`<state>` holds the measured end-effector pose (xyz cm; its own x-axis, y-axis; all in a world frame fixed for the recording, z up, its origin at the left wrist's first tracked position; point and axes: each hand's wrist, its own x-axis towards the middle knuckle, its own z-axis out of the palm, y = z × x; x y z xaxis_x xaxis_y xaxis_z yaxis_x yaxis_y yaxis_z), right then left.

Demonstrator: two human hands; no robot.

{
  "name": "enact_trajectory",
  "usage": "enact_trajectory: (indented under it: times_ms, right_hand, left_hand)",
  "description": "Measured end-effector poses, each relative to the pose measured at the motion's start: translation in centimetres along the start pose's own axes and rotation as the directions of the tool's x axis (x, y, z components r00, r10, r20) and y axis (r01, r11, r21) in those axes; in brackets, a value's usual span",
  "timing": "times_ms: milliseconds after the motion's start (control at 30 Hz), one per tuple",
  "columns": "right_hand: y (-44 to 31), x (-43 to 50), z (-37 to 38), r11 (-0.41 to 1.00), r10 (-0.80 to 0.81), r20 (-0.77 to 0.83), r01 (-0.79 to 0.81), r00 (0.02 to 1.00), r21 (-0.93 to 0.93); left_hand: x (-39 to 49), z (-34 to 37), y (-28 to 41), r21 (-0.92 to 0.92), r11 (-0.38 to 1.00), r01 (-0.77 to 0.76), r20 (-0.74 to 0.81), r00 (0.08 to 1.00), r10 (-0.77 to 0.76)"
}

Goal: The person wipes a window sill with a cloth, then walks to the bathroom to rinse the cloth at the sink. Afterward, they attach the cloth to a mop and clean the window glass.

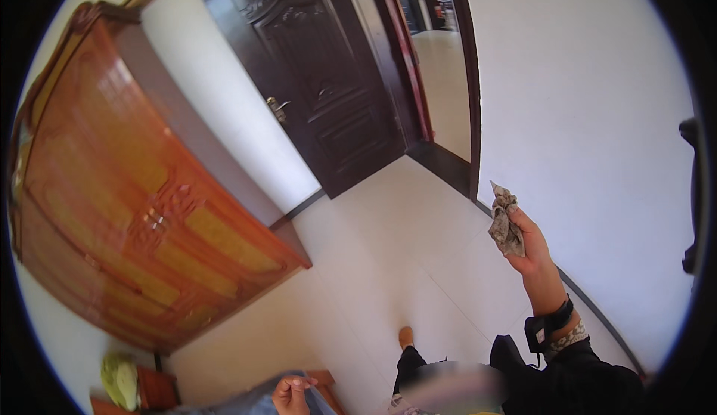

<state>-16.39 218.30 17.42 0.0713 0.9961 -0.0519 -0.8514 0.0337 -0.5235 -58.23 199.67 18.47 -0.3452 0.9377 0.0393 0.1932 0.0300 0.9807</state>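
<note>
My right hand [526,241] is raised at the right, gripping a crumpled, stained grey-brown cloth [507,230] between thumb and fingers. The cloth's pointed end sticks up above the thumb, and behind it lie the floor edge and the white wall. A black strap with a small box [539,332] circles my right wrist. At the bottom edge, my left hand [292,395] has its fingers curled in towards the thumb, with nothing visible in them. It appears in front of a bed's grey-blue cover [241,401] and wooden corner [322,377]; contact cannot be made out.
A carved wooden wardrobe [140,207] stands at the left. A dark panelled door [325,79] stands beside an open doorway [442,90]. Pale tiles [369,258] cover the floor, where my shoe [406,336] shows. A yellow-green bundle [119,378] sits by a small wooden cabinet [157,388].
</note>
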Motion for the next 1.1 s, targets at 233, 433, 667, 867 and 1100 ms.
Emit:
enact_trajectory:
  times_ms: [233,433,667,867,1100]
  right_hand:
    - [0.2,17.6,-0.2,0.962,-0.168,-0.470,0.249,0.866,0.116]
    - [-0.8,29.3,-7.1,0.933,-0.315,-0.444,0.359,0.839,0.017]
    - [-3.1,58.9,-6.8,0.923,-0.311,-0.420,0.377,0.853,0.081]
    - [-9.2,86.6,-1.3,0.948,-0.242,-0.278,0.288,0.929,0.135]
    - [-17.4,111.7,-6.4,0.914,-0.339,-0.212,0.374,0.917,0.159]
  left_hand:
    - [35.8,10.3,1.7,-0.068,0.995,-0.073,0.236,0.968,0.087]
    - [57.8,25.7,-1.8,-0.178,0.981,0.072,0.707,0.703,0.076]
    - [78.7,43.4,-0.3,-0.082,0.996,0.031,0.732,0.680,0.039]
    - [94.6,54.6,3.2,-0.040,0.997,0.072,0.666,0.745,-0.027]
    - [113.0,76.6,1.9,-0.022,0.997,0.070,0.772,0.635,-0.028]
